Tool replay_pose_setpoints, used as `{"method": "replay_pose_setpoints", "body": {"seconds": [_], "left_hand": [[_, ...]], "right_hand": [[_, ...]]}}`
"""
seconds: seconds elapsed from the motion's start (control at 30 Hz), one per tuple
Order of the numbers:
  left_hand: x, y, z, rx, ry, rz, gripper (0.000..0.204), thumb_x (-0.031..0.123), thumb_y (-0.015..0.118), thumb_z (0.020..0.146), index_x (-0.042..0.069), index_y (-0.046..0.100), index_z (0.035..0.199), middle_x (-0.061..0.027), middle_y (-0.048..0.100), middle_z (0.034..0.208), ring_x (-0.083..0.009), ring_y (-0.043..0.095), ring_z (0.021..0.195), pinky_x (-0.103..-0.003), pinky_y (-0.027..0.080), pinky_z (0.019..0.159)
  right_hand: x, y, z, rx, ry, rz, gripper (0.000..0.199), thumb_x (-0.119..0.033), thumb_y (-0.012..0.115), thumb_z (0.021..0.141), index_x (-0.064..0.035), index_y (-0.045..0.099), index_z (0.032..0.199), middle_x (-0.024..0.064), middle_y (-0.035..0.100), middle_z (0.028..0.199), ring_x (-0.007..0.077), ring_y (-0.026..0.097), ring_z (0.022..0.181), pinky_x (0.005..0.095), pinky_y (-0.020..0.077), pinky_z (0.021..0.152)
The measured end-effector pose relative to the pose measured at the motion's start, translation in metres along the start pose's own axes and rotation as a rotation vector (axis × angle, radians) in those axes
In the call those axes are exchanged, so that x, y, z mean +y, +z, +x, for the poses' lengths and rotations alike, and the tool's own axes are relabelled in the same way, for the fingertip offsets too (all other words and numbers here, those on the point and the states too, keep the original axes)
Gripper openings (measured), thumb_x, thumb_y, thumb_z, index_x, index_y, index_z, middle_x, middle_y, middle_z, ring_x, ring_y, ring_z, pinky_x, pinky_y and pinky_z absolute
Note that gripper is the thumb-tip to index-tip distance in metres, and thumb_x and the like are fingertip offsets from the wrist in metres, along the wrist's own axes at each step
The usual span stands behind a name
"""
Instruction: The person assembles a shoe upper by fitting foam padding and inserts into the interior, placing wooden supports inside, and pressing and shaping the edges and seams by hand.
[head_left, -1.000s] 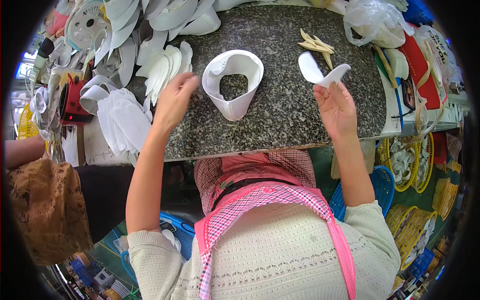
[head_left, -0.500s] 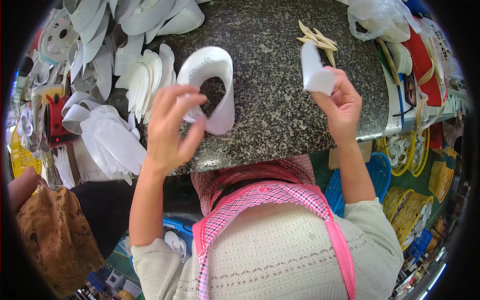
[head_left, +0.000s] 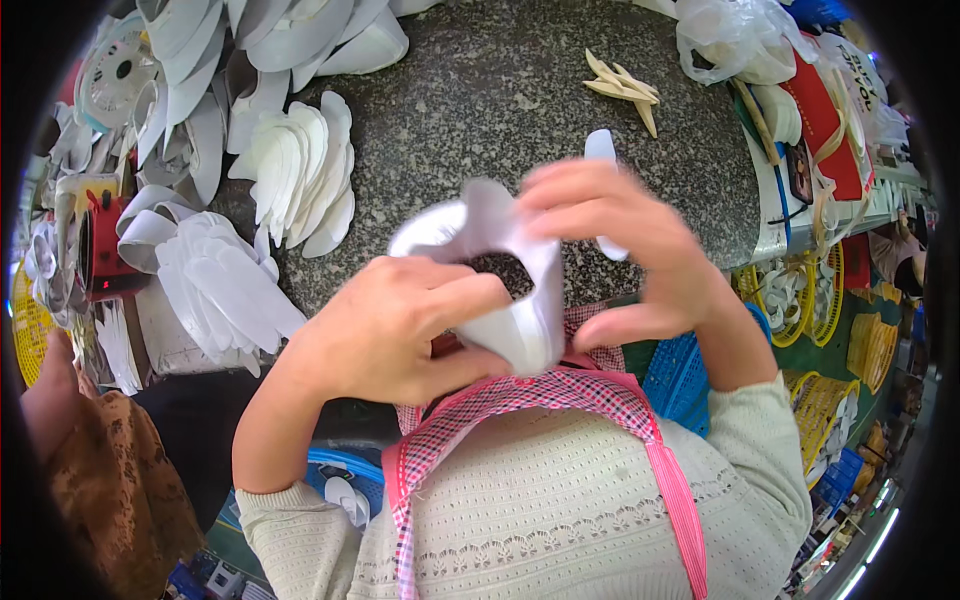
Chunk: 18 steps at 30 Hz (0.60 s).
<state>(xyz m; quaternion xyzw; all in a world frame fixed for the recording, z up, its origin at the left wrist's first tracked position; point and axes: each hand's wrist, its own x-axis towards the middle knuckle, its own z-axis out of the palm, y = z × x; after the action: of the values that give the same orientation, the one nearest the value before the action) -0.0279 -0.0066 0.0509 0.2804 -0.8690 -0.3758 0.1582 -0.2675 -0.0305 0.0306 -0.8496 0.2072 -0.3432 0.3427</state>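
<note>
My left hand (head_left: 400, 325) is closed on a white shoe upper (head_left: 530, 325), a curved, ring-like piece with a gap through its middle. It holds the upper low over the front edge of the dark stone worktop (head_left: 440, 90). My right hand (head_left: 635, 240), smeared by motion, reaches across from the right. Its fingertips come to the upper's far right edge, and the thumb stands well apart from the fingers; whether they touch I cannot tell. Partly hidden behind that hand is a slim white piece (head_left: 600, 146), seemingly on the worktop.
Fanned white shoe pieces (head_left: 300, 170) and a flatter stack (head_left: 215, 290) lie at the left, near a red device (head_left: 100, 245). Several pale pointed sticks (head_left: 622, 82) lie at the far right, with a plastic bag (head_left: 740, 40) beyond. A co-worker's arm (head_left: 55, 400) shows at the left edge.
My left hand has taken hold of the shoe upper and brought it nearer and to the right. My right hand has moved left toward it and let go of its small white piece.
</note>
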Motion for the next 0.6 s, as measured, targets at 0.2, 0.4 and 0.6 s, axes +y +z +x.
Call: {"method": "replay_pose_setpoints", "body": {"seconds": [0.2,0.4,0.6], "left_hand": [[-0.017,0.009,-0.024,-0.124,-0.019,-0.864,0.065,0.030,0.085,0.057,-0.002,0.058,0.106,-0.0068,0.065,0.095,-0.0132,0.060,0.086,-0.028,0.046,0.076],[-0.019,0.040,-0.038,0.053,-0.104,-1.413,0.065,0.028,0.087,0.055,-0.007,0.060,0.103,-0.0070,0.064,0.095,-0.0115,0.058,0.088,-0.026,0.046,0.078],[-0.015,0.032,-0.029,0.222,-0.259,-0.940,0.041,0.018,0.080,0.064,-0.002,0.062,0.094,-0.0012,0.061,0.079,-0.0075,0.056,0.072,-0.022,0.045,0.064]], "right_hand": [[0.000,0.015,0.025,-0.471,0.259,1.077,0.037,-0.027,0.075,0.071,0.0021,0.058,0.088,-0.0007,0.057,0.071,0.0047,0.053,0.061,0.0183,0.0402,0.053],[0.014,0.039,0.014,-0.194,0.416,1.395,0.036,-0.025,0.075,0.066,0.0021,0.057,0.081,-0.0005,0.058,0.073,0.0053,0.055,0.065,0.0178,0.0403,0.055],[0.014,0.037,0.012,-0.198,0.500,0.975,0.026,-0.018,0.076,0.063,-0.0038,0.055,0.067,-0.0052,0.048,0.062,0.0025,0.044,0.056,0.0191,0.0295,0.049]]}}
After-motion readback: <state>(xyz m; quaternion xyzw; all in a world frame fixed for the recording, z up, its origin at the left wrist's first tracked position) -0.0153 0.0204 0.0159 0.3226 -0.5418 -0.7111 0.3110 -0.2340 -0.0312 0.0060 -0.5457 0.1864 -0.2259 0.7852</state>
